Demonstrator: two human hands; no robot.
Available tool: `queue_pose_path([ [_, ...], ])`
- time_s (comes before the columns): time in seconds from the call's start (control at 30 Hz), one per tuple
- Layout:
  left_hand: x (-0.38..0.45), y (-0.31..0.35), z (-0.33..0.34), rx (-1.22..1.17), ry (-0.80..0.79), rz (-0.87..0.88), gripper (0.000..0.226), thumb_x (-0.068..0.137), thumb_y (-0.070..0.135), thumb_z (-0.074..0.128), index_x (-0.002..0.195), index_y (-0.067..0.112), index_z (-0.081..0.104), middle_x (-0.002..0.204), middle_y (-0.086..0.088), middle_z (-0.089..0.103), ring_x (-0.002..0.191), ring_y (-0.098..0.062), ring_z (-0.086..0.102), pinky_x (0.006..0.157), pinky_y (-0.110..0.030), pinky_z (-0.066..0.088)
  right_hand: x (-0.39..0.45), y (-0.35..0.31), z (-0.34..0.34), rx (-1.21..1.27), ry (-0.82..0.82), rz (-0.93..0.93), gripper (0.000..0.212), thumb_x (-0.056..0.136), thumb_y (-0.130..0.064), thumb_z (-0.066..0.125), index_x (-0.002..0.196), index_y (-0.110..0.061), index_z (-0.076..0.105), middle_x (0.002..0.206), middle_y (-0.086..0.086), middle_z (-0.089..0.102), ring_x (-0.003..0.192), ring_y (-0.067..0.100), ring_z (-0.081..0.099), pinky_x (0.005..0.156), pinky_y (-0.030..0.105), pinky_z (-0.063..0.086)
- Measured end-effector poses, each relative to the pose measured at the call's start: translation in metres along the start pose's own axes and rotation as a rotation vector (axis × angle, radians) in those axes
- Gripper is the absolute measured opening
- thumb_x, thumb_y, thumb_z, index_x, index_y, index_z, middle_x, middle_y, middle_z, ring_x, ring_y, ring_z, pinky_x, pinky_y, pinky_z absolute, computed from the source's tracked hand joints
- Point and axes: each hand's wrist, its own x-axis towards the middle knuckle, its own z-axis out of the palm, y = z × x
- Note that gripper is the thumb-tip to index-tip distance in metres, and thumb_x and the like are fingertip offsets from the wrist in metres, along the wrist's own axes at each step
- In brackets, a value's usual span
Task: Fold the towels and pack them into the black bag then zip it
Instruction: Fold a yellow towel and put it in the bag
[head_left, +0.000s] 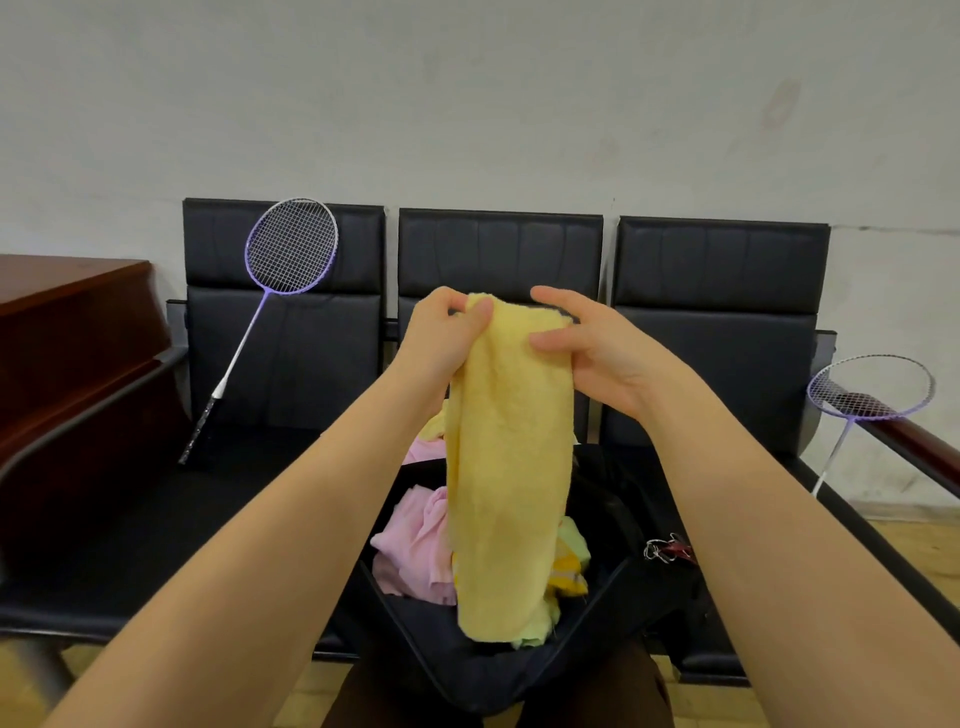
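Pale wall, three black padded seats joined in a row; yellow terry towel (511, 457) held up above an open black fabric bag (467, 670).

Left hand (441, 345) pinches the towel's top left corner between thumb and fingers; right hand (597, 348) grips the top right edge, fingers curled over it. Towel hangs doubled lengthwise, its lower end dropping into the bag on the middle seat. Crumpled pink towel (415, 545) and pale green towel (571, 545) lie inside the bag. One purple-framed badminton racket (291, 247) leans on the left seat back; a second (870, 387) sits at the right armrest.
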Motion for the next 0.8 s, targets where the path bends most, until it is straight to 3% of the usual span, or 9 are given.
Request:
queue_pose_path([
  [0.13, -0.009, 0.000, 0.000, 0.044, 0.011, 0.055, 0.023, 0.093, 0.024, 0.058, 0.114, 0.019, 0.051, 0.100, -0.005, 0.059, 0.087, -0.019, 0.058, 0.072, -0.033, 0.050, -0.002, -0.003, 0.010, -0.253, 0.033, -0.008, 0.062, 0.082, 0.011, 0.065, 0.136, -0.017, 0.051, 0.120, 0.012, 0.060, 0.105, 0.027, 0.064, 0.088, 0.038, 0.057],
  [0.3, -0.013, -0.004, -0.022, 0.191, -0.316, 0.148, 0.084, 0.075, 0.019, 0.080, 0.140, 0.044, 0.032, 0.139, -0.001, 0.046, 0.120, -0.021, 0.052, 0.097, -0.041, 0.049, -0.003, -0.009, 0.013, -0.243, 0.045, -0.046, 0.054, 0.083, 0.009, 0.064, 0.129, -0.018, 0.057, 0.118, 0.012, 0.060, 0.108, 0.029, 0.063, 0.092, 0.042, 0.055],
  [0.37, -0.013, -0.006, -0.022, 0.356, -0.284, 0.156, 0.066, 0.076, 0.017, 0.078, 0.133, 0.031, 0.049, 0.130, -0.002, 0.054, 0.116, -0.022, 0.054, 0.098, -0.044, 0.048, -0.001, -0.009, 0.017, -0.255, 0.056, -0.062, 0.052, 0.083, 0.008, 0.065, 0.128, -0.017, 0.058, 0.121, 0.013, 0.060, 0.110, 0.030, 0.062, 0.094, 0.043, 0.054],
  [0.47, -0.009, -0.004, -0.021, 0.449, -0.202, 0.190, 0.009, 0.080, 0.023, 0.074, 0.082, 0.020, 0.066, 0.087, -0.002, 0.064, 0.092, -0.022, 0.061, 0.086, -0.046, 0.051, 0.002, -0.009, 0.019, -0.287, 0.072, -0.076, 0.051, 0.082, 0.005, 0.067, 0.125, -0.021, 0.059, 0.123, 0.015, 0.059, 0.112, 0.032, 0.060, 0.096, 0.048, 0.052],
  [0.53, -0.007, -0.001, -0.021, 0.478, -0.196, 0.198, 0.015, 0.080, 0.026, 0.074, 0.073, 0.022, 0.062, 0.095, 0.001, 0.059, 0.094, -0.018, 0.056, 0.082, -0.040, 0.048, 0.001, -0.010, 0.016, -0.293, 0.071, -0.069, 0.053, 0.081, 0.004, 0.069, 0.126, -0.022, 0.058, 0.123, 0.015, 0.058, 0.112, 0.033, 0.059, 0.097, 0.050, 0.051],
  [0.6, -0.005, 0.003, -0.022, 0.451, -0.213, 0.218, 0.018, 0.079, 0.030, 0.075, 0.075, 0.019, 0.062, 0.104, 0.001, 0.054, 0.096, -0.015, 0.053, 0.084, -0.038, 0.047, 0.001, -0.010, 0.010, -0.304, 0.063, -0.051, 0.056, 0.080, 0.003, 0.071, 0.129, -0.021, 0.057, 0.125, 0.014, 0.057, 0.113, 0.032, 0.059, 0.098, 0.049, 0.051],
  [0.67, -0.007, 0.007, -0.023, 0.336, -0.274, 0.165, 0.020, 0.083, 0.029, 0.072, 0.085, 0.010, 0.067, 0.099, -0.005, 0.065, 0.093, -0.019, 0.061, 0.086, -0.041, 0.050, -0.001, -0.013, 0.005, -0.343, 0.098, -0.054, 0.050, 0.080, -0.001, 0.073, 0.126, -0.016, 0.061, 0.122, 0.009, 0.062, 0.113, 0.028, 0.060, 0.098, 0.047, 0.051],
  [0.73, -0.011, 0.009, -0.023, 0.182, -0.327, 0.073, 0.020, 0.088, 0.025, 0.067, 0.103, 0.011, 0.068, 0.105, -0.005, 0.070, 0.099, -0.021, 0.066, 0.086, -0.038, 0.054, -0.003, -0.014, -0.001, -0.429, 0.115, -0.089, 0.032, 0.082, -0.014, 0.075, 0.113, -0.013, 0.070, 0.112, 0.003, 0.069, 0.108, 0.024, 0.064, 0.095, 0.041, 0.053],
  [0.8, -0.011, 0.009, -0.023, 0.042, -0.341, 0.008, 0.022, 0.089, 0.025, 0.065, 0.109, 0.015, 0.066, 0.107, -0.004, 0.071, 0.102, -0.021, 0.067, 0.086, -0.039, 0.054, -0.006, -0.010, -0.006, -0.472, 0.070, -0.091, 0.031, 0.082, -0.032, 0.074, 0.109, -0.017, 0.072, 0.110, -0.003, 0.072, 0.110, 0.018, 0.064, 0.100, 0.041, 0.049],
])
